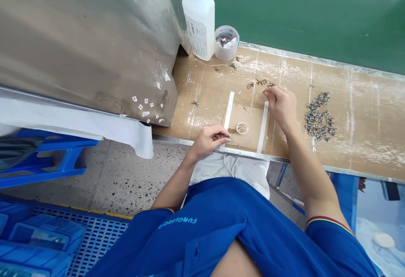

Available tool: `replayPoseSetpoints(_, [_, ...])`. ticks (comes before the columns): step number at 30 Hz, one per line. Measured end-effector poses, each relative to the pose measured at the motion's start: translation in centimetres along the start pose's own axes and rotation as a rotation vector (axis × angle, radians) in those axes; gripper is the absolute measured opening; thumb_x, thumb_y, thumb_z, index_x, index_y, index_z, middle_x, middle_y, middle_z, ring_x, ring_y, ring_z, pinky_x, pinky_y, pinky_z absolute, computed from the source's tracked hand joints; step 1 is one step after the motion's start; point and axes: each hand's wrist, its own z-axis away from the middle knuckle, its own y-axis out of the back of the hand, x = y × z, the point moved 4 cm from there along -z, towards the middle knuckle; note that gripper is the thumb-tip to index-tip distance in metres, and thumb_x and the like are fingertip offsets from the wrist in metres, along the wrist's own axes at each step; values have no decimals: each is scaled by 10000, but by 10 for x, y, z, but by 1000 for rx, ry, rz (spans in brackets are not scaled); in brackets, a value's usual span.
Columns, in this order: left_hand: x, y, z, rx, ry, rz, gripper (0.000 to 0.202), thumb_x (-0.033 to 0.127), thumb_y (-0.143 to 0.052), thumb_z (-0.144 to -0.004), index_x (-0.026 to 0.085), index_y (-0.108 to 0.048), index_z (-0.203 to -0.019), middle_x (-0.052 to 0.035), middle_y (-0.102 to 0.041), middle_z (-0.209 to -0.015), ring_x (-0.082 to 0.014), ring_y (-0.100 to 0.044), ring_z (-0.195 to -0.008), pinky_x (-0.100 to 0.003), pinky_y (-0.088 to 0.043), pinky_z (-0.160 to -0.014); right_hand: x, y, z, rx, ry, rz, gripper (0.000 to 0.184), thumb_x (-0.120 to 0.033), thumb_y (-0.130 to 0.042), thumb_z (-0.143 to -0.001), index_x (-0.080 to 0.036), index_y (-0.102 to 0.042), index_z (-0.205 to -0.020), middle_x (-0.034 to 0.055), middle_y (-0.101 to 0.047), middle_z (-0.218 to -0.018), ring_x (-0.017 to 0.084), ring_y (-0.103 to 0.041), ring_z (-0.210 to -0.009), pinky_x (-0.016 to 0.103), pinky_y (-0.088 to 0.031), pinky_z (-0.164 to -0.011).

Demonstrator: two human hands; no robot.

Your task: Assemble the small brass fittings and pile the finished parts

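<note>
The left hand [209,141] and right hand [281,106] curl their fingers together, any hold unclear, near small brass fittings [261,82], a heap of blue-and-brass fittings [319,116] remaining on the brown cardboard-covered table [209,86].

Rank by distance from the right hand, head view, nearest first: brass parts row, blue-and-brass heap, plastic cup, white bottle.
1. Brass parts row: ahead of the right hand.
2. Blue-and-brass heap: right.
3. Plastic cup: back left.
4. White bottle: beside cup, farther left.

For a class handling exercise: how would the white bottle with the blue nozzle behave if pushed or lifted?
The white plastic bottle is tall and narrow, so a push near the top would probably tip it. Its thin-looking walls would likely flex when squeezed.
</note>
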Motion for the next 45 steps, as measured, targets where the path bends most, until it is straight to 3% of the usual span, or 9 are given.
replayPoseSetpoints(7, [11,-11,1,-71,-107,-74,143,266,-738,-880,135,-730,-824,-43,-687,-744,-94,-587,-622,-188,-445,-559,-9,27,74,94,-165,-252,173,-334,-563,-911,-221,-692,-892,55,-752,-828,204,-701,-735,346,-558,-709])
replayPoseSetpoints(13, [14,-21,0,-100,-182,-175,149,266,-690,-930,137,-747,-881,-63,-720,-790,-113,-625,-659,-210,-456,-572,-31,17,127,116,-322,-602,166,-398,-660,-878,-236,-649,-910,25,-710,-809,179,-696,-740,335,-588,-709])
replayPoseSetpoints(17, [12,-23,0,-111,-207,-229,160,265,-655,-957,150,-761,-921,-71,-746,-833,-131,-661,-710,-240,-495,-640,-52,4,148,57,-439,-857,258,-435,-757,-819,-246,-653,-962,7,-704,-799,162,-690,-717,306,-601,-665])
replayPoseSetpoints(21, [12,-26,0,-108,-232,-312,201,300,-639,-970,150,-759,-911,-62,-729,-798,-137,-652,-700,-253,-497,-659,-64,-12,152,-40,-543,-974,314,-517,-802,-771,-234,-694,-852,23,-723,-768,176,-692,-672,330,-619,-634])
replayPoseSetpoints(28, [8,-35,-2,-122,-227,-483,275,333,-609,-982,155,-708,-798,-31,-649,-712,-121,-574,-631,-247,-420,-608,-68,-25,150,-72,-561,-1022,415,-620,-788,-755,-233,-726,-889,43,-769,-833,187,-727,-726,353,-640,-701])
replayPoseSetpoints(33, [5,-36,-2,-140,-221,-494,271,320,-621,-975,160,-667,-760,-16,-616,-710,-123,-549,-633,-257,-403,-624,-69,-28,153,-102,-554,-1004,384,-585,-788,-775,-226,-718,-893,52,-778,-845,203,-752,-763,341,-628,-706])
replayPoseSetpoints(40, [3,-35,-1,-157,-266,-480,328,367,-562,-1009,161,-674,-780,-27,-616,-718,-137,-560,-656,-263,-399,-630,-69,-26,152,-164,-504,-941,362,-568,-759,-808,-214,-716,-873,41,-760,-787,162,-688,-641,294,-552,-583])
replayPoseSetpoints(45, [2,-37,0,-170,-288,-544,386,407,-494,-1034,174,-669,-781,-35,-621,-713,-154,-571,-681,-278,-406,-650,-70,-23,147,-252,-426,-913,286,-498,-742,-836,-218,-688,-841,34,-738,-801,159,-670,-663,298,-532,-605])
